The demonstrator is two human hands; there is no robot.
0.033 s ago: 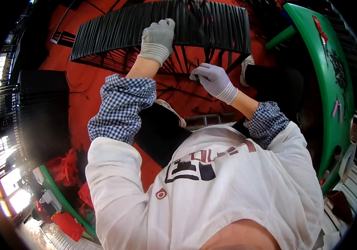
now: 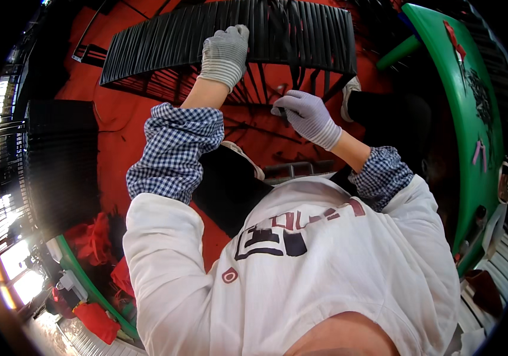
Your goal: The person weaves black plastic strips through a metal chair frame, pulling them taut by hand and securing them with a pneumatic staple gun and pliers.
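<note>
A long, slightly curved frame [image 2: 165,48] wrapped in flat black strips spans the top of the view. On its wrapped face rests my left hand [image 2: 226,56], in a pale striped glove, its fingers curled closed against the strips. What those fingers grip, if anything, is hidden. Lower and to the right, my right hand [image 2: 308,117], gloved the same way, pinches a small dark object [image 2: 283,114] whose kind is unclear. This hand is just below the frame's open lower edge. Near it, a few loose strips [image 2: 295,74] hang down from the wrapping.
Beneath the frame lies a red floor [image 2: 123,142] with dark scraps. A green table [image 2: 443,77] at the right bears black pieces and a pink tool [image 2: 480,155]. To the left stands a dark slatted piece [image 2: 63,166]. My white shoe [image 2: 243,155] is below the frame.
My right hand has shifted very slightly to the right with the small dark object in it. The left hand stays on the frame.
</note>
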